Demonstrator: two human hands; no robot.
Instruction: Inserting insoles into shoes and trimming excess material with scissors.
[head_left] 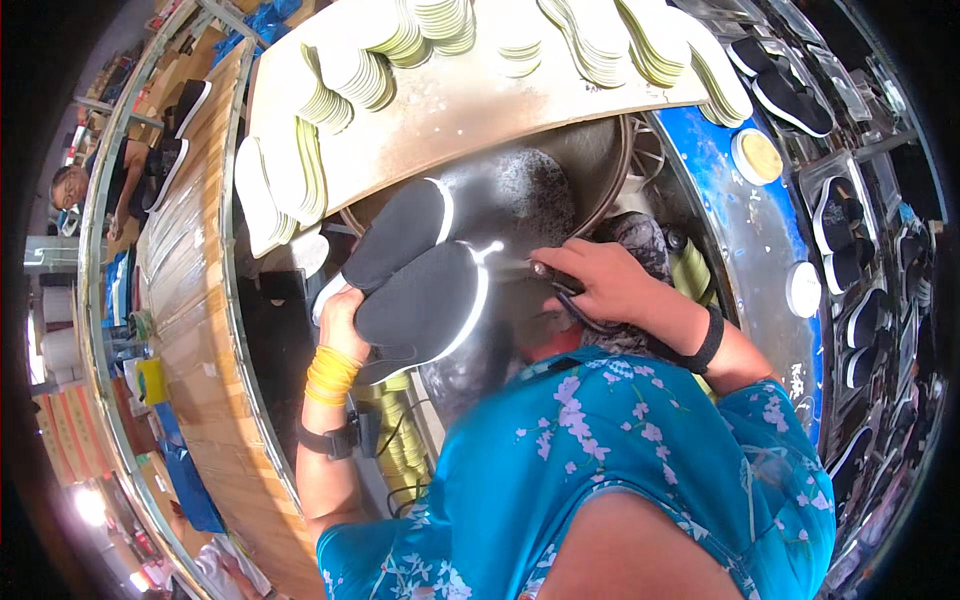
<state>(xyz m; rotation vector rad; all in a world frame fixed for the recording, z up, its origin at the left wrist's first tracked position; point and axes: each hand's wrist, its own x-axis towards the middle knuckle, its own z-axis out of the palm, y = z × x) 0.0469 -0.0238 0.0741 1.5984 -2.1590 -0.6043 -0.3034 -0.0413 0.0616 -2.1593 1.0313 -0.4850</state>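
Head view shows the left hand closed around two dark shoe soles with white edging, held stacked and slightly fanned, bottoms facing up. The right hand is closed on a dark spray gun; its nozzle points left at the white rim of the nearer sole, and a pale mist hangs above the round metal drum behind the soles. The soles sit in the air over the drum opening, below the front edge of the pale curved shelf.

Judged procedure for the step in hand:
1. Keep the soles over the drum so overspray falls inside it, not on the shelf.
2. Hold the nozzle near the rim but apart from it; touching would likely smear the coat.
3. Turn the left wrist to present each edge in turn, and keep the fingers at the heel end, clear of the spray line.
4. Keep the two soles fanned so the lower one is not masked by the upper.

Stacks of pale insoles line the shelf's far edge and left corner. Finished dark shoes rest on the rack to the right. A second person sits at the wooden bench on the far left.
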